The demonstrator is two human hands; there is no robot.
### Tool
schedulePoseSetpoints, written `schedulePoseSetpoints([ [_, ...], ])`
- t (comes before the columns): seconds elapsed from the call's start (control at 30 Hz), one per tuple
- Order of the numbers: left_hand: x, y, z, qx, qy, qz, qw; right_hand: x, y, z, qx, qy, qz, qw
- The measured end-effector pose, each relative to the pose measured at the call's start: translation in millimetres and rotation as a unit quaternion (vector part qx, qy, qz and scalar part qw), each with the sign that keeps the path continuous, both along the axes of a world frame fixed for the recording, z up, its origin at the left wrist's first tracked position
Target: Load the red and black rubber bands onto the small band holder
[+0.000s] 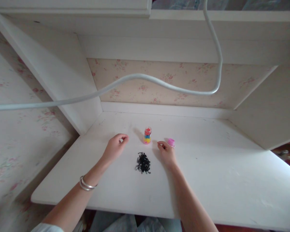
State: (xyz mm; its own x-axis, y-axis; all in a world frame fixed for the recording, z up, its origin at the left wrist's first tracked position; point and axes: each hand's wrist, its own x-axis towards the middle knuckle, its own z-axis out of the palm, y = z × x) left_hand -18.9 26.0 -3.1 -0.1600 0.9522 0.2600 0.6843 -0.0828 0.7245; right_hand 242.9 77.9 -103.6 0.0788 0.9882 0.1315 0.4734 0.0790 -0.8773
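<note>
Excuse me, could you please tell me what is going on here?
A person has both arms over a white desk. The left hand is left of an upright clear jar with colourful contents; the right hand is on its other side, beside a pink cap. Black bands lie piled in front of the jar. I cannot tell whether either hand holds anything.
</note>
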Motion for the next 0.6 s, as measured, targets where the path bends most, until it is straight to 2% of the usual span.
schedulePoseSetpoints([
  [0.2, -48, -78, -63.3, -0.076, -0.022, 0.012, 0.997, -1, -7, -0.1, 0.030, -0.010, -0.032, 0.999],
  [0.27, -57, -94, -77.0, -0.066, -0.011, 0.026, 0.997, -5, -15, 3.8, 0.055, -0.020, -0.054, 0.997],
  [0.37, -63, -104, -85.4, -0.030, -0.005, 0.050, 0.998, -18, -32, 15.2, 0.113, -0.060, -0.050, 0.991],
  [0.43, -64, -102, -86.1, -0.022, -0.008, 0.059, 0.998, -35, -47, 27.1, 0.151, -0.102, 0.013, 0.983],
  [0.5, -63, -99, -85.5, -0.026, -0.013, 0.059, 0.998, -58, -62, 41.5, 0.162, -0.157, 0.111, 0.968],
  [0.6, -63, -97, -84.8, -0.029, -0.015, 0.048, 0.998, -99, -78, 62.2, 0.113, -0.277, 0.227, 0.927],
])
